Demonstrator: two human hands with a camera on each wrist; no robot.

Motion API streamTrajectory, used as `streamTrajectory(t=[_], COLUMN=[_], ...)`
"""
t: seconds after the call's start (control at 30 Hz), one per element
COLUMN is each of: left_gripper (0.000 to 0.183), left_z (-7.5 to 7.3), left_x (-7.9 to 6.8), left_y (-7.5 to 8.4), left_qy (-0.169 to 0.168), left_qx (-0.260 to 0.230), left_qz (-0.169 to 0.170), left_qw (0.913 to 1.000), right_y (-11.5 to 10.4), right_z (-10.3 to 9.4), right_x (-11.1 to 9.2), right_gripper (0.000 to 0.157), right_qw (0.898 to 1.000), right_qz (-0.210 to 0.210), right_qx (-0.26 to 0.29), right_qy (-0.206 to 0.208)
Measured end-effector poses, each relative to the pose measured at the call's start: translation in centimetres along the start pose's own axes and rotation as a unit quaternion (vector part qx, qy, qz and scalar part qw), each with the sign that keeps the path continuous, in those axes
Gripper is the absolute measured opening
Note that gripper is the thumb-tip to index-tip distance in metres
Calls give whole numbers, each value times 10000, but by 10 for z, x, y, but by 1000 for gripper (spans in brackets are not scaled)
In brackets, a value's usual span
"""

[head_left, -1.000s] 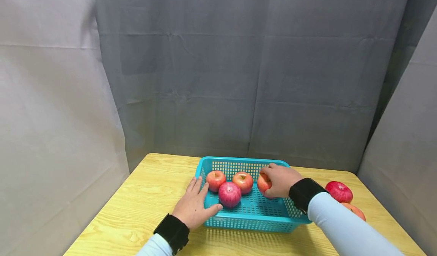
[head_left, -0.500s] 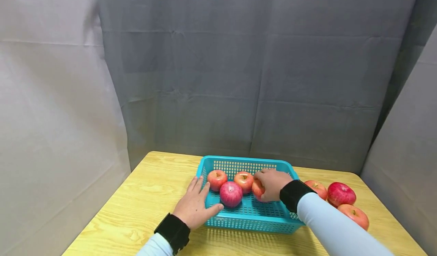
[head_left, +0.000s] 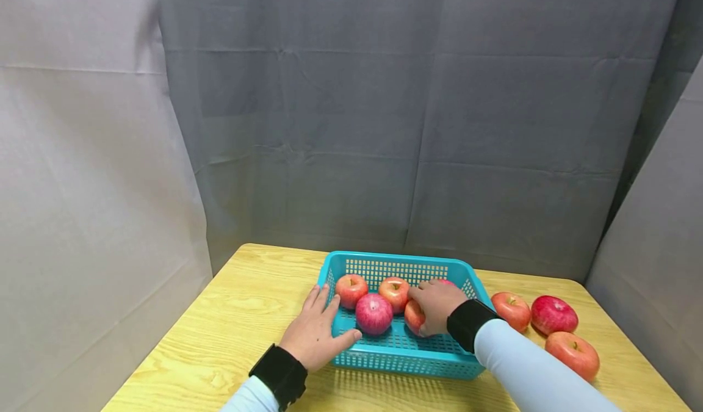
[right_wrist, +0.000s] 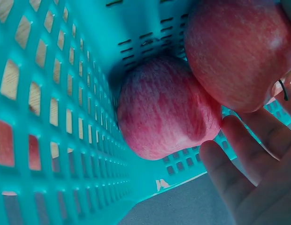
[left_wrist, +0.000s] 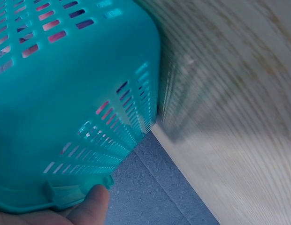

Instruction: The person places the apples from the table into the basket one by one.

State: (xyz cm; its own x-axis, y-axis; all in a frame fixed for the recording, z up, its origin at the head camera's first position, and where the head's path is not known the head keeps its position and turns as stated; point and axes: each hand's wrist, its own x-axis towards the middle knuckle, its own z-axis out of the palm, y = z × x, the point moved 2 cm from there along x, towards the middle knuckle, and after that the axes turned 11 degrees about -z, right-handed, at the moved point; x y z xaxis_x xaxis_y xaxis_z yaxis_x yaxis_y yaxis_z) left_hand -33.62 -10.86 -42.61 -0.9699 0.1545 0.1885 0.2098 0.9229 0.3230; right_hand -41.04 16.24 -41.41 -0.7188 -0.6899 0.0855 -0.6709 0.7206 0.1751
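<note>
A turquoise plastic basket stands on the table with several apples in it. My left hand rests at its left front corner, fingers spread and fairly straight; the thumb touches the rim in the left wrist view. Inside the basket, my right hand holds a light red apple with bent fingers. To the left sit a dark pink apple and two light red apples, one at the left, one at the back. Another pink apple lies near the right wall, mostly hidden behind the right hand in the head view.
Right of the basket on the wooden table lie a light red apple, a dark red apple and an orange-red apple. Grey cloth hangs behind the table, with pale cloth at both sides.
My right hand has moved left and slightly nearer with the apple, beside the others. The pink apple behind it and the apples right of the basket show more. The left hand has stayed put.
</note>
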Motion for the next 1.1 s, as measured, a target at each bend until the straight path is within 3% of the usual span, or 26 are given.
streamTrajectory(t=[0.5,0.8,1.1], left_gripper=[97,99,101], left_z=[3,3,5], left_x=[1,-1,1], left_y=[0,-1,-3], left_qy=[70,33,78], left_qx=[-8,11,29], left_qz=[19,12,2], left_qw=[10000,10000,10000], right_y=[10,22,57], right_z=[1,-25,-43], right_x=[-9,-22,-47], right_gripper=[63,60,62], right_qw=[9975,9943,9891], right_qz=[258,378,749], right_qx=[652,1000,1241], right_qy=[-70,56,270])
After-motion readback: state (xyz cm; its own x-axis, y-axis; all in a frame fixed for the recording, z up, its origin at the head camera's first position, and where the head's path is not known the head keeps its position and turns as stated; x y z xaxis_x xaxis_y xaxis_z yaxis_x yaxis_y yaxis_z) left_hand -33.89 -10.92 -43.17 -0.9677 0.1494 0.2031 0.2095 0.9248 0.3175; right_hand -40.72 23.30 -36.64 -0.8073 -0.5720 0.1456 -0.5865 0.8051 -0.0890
